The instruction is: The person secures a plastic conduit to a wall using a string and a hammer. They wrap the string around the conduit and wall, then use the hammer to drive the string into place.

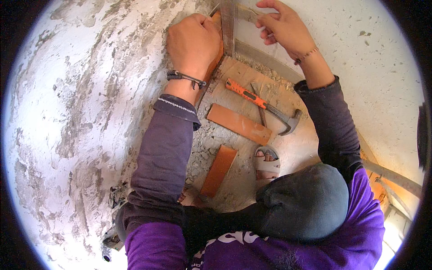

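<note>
My left hand (191, 42) is closed against the orange strip (209, 72) along the rough white wall, beside an upright dark post (228, 31); whatever its fingers hold is hidden. To the right of that post, my right hand (285, 33) is raised with curled fingers apart. Below both hands lies a claw hammer (245, 93) with an orange-and-black handle, over a thin dark metal bar (262, 115). Two loose orange rectangular strips (234, 121) lie on the dusty floor, the shorter one nearer my legs.
The rough white wall (67, 90) rises at the left, a pale speckled surface (369, 76) at the right. Rubble (202, 148) is scattered over the floor beside my sandaled foot (266, 164). Bent straight-edged pieces (391, 175) show at the lower right, behind my arm.
</note>
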`<state>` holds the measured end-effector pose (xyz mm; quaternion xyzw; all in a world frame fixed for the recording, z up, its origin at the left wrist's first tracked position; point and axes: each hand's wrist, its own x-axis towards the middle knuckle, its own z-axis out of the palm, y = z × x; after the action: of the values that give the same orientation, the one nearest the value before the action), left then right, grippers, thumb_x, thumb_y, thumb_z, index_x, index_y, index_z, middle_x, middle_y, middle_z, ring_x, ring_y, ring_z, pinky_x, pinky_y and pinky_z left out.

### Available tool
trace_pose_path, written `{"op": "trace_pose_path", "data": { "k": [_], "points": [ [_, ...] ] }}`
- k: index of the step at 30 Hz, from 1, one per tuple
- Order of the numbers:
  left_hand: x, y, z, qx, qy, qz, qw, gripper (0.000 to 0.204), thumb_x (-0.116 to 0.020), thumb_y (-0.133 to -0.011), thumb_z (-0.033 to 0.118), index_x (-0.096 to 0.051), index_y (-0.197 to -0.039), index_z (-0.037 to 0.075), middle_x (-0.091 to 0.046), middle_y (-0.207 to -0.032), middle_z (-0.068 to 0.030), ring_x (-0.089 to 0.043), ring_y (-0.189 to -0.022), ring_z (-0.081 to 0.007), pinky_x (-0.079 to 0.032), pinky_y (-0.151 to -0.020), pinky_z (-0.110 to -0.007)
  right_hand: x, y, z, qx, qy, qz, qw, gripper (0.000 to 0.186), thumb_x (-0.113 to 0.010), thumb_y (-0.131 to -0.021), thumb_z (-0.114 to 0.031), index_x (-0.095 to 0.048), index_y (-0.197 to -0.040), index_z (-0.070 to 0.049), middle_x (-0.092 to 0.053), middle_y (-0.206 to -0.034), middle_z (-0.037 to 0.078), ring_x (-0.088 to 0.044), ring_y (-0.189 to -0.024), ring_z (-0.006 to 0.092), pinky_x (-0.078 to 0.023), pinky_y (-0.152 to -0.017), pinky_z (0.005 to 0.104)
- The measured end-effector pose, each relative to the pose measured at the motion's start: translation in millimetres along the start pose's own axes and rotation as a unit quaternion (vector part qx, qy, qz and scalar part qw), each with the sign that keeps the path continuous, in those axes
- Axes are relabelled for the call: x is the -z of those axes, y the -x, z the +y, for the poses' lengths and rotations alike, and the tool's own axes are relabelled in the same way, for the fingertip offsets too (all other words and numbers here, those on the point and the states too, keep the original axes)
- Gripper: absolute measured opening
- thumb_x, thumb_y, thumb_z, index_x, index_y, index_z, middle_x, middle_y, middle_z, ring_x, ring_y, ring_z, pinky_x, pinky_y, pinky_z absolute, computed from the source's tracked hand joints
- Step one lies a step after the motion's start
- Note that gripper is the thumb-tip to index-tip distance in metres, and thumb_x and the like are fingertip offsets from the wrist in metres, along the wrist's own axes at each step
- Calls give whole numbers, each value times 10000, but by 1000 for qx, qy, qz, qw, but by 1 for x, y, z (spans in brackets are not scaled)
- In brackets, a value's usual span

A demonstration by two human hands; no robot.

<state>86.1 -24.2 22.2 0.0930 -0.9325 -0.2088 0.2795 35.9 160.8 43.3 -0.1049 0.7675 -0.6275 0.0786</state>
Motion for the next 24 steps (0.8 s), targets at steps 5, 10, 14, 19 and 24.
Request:
{"op": "trace_pose_path", "data": {
  "k": [5, 10, 14, 19, 24],
  "points": [
    [-2, 7, -2, 4, 57, 31, 998, 213, -579, -816, 222, -722, -809, 64, -669, -751, -193, -653, -718, -383, -523, -679, -442, 27, 10, 3, 90, 179, 5, 980, 242, -574, -873, -126, -594, -1085, -11, -610, -759, 26, -572, -556, 71, -482, -511, 224],
    [-1, 15, -5, 40, 72, -4, 997, 210, -587, -820, 214, -715, -801, 48, -673, -756, -189, -657, -719, -375, -522, -677, -429, 4, -2, -13, 129, 237, 88, 959, 246, -563, -882, -143, -601, -1086, -11, -653, -812, 69, -634, -612, 102, -499, -528, 251],
    [-5, 20, 2, 73, 129, -18, 989, 245, -599, -839, 246, -702, -820, 25, -680, -761, -176, -662, -728, -361, -519, -678, -423, -11, -29, -4, 285, 280, 155, 904, 178, -545, -875, -82, -637, -949, 52, -638, -746, 186, -634, -648, 265, -511, -597, 346],
    [-3, 19, 3, 109, 182, -17, 977, 325, -612, -877, 314, -644, -1046, 39, -687, -831, -155, -659, -778, -336, -501, -717, -406, -18, -25, -9, 238, 302, 131, 914, 175, -556, -835, -41, -644, -959, 47, -667, -840, 223, -659, -748, 345, -526, -683, 384],
    [-14, 4, 4, -15, 153, 17, 988, 387, -596, -882, 215, -518, -1231, 67, -690, -874, -149, -658, -828, -353, -508, -757, -435, -14, -30, -7, 269, 323, 82, 904, 188, -578, -824, -48, -638, -969, 56, -669, -870, 231, -659, -807, 358, -523, -735, 392]
  ]
}}
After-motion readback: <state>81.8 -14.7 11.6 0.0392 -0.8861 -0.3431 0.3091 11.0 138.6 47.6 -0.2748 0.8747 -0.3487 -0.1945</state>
